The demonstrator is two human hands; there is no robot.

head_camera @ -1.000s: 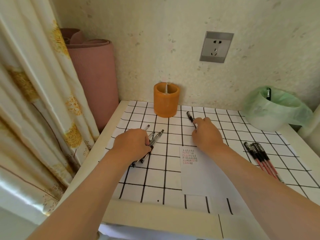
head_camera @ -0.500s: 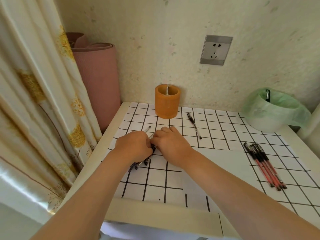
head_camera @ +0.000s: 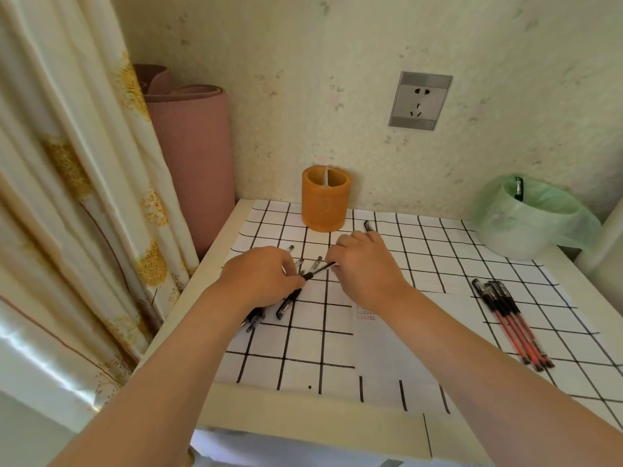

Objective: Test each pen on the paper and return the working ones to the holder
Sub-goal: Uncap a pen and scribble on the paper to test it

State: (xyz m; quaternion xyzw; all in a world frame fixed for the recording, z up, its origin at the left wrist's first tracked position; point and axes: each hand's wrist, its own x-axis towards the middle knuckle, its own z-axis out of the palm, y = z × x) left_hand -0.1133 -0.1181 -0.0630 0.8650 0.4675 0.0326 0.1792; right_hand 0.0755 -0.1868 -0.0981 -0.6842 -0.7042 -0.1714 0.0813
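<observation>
My left hand [head_camera: 261, 276] rests on a small pile of black pens [head_camera: 286, 303] at the table's left side and pinches one end of a black pen [head_camera: 318, 270]. My right hand [head_camera: 362, 264] grips the other end of that same pen, which spans the gap between the two hands. The white paper [head_camera: 387, 345] with a few scribbled rows lies under my right forearm. The orange pen holder [head_camera: 325, 198] stands against the back wall. Another black pen [head_camera: 367, 226] lies just beyond my right hand.
A group of red-barrelled pens [head_camera: 509, 321] lies on the right of the grid-patterned table cover [head_camera: 303, 348]. A bin lined with a green bag [head_camera: 529, 217], one pen inside, sits at the back right. A rolled pink mat [head_camera: 192, 156] and a curtain stand left.
My right hand left a pen lying near the holder, moved left to the pile under my left hand, and now draws one black pen out of it with the left hand holding its other end.
</observation>
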